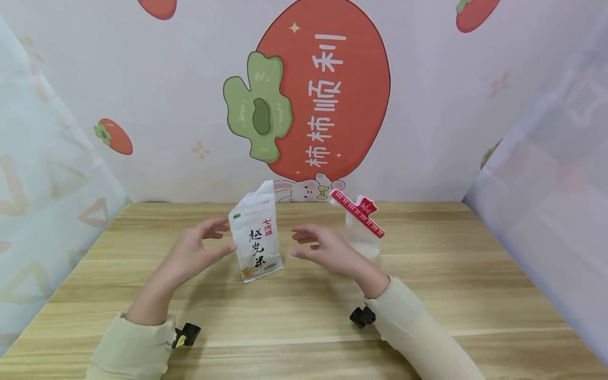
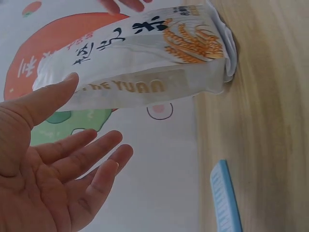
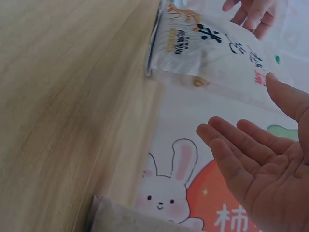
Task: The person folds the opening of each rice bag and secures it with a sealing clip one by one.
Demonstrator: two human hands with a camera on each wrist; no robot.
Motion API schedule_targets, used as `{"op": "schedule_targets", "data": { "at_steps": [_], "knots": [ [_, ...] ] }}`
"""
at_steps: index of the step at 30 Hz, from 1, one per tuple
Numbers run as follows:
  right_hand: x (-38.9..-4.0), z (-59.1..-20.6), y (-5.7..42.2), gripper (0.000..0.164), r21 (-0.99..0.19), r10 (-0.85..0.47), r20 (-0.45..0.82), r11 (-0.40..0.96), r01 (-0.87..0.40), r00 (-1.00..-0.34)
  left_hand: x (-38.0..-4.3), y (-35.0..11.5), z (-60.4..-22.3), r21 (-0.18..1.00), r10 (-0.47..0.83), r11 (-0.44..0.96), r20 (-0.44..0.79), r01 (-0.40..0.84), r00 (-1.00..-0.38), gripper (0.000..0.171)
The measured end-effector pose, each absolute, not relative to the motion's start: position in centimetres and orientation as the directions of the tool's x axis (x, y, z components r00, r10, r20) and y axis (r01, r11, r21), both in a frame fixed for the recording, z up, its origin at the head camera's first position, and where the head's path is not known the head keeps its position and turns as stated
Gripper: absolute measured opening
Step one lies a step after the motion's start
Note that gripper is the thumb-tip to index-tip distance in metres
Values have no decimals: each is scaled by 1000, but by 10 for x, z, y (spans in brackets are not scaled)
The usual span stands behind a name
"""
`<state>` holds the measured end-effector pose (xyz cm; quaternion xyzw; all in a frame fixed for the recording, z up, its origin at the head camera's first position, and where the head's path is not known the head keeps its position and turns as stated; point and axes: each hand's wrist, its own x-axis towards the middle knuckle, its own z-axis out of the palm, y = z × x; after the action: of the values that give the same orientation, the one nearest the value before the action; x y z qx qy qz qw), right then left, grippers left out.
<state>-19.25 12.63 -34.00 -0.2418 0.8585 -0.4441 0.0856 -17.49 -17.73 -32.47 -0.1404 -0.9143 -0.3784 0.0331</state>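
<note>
A white rice bag [image 1: 257,235] with black and red characters stands upright on the table, its top folded to a slant. At its left side is my left hand [image 1: 201,248], fingers spread and slightly bent, thumb tip at the bag's edge. My right hand [image 1: 328,248] is held a little apart from the bag's right side, palm toward it and fingers loosely extended. Between the thumb and fingers of the left hand no object is gripped in the left wrist view. The right palm likewise holds nothing in the right wrist view.
Behind the right forearm stands a clear bag of white grains [image 1: 364,248], closed with a red ruler-like clip [image 1: 357,212]. A light blue strip-shaped piece [image 2: 225,198] lies on the wooden table [image 1: 285,338] near the left hand. A printed cloth backdrop [image 1: 190,95] rises behind.
</note>
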Motion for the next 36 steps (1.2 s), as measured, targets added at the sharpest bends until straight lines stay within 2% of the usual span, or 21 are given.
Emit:
{"op": "schedule_targets", "data": {
  "at_steps": [8, 24, 30, 36],
  "knots": [
    [-211, -341, 108, 59, -795, -474, 42, 517, -317, -880, -180, -172, -332, 704, 249, 651, 154, 283, -956, 63],
    [-229, -351, 89, 72, -876, -554, 0, 402, -267, -832, -185, -168, -338, 778, 295, 569, 110, 267, -949, 55],
    [-231, -355, 84, 69, -876, -572, -22, 406, -260, -820, -189, -172, -344, 822, 314, 516, 80, 241, -946, 51],
    [-227, -361, 81, 62, -866, -565, -11, 418, -275, -825, -188, -172, -345, 819, 327, 522, 66, 239, -943, 45]
  ]
}}
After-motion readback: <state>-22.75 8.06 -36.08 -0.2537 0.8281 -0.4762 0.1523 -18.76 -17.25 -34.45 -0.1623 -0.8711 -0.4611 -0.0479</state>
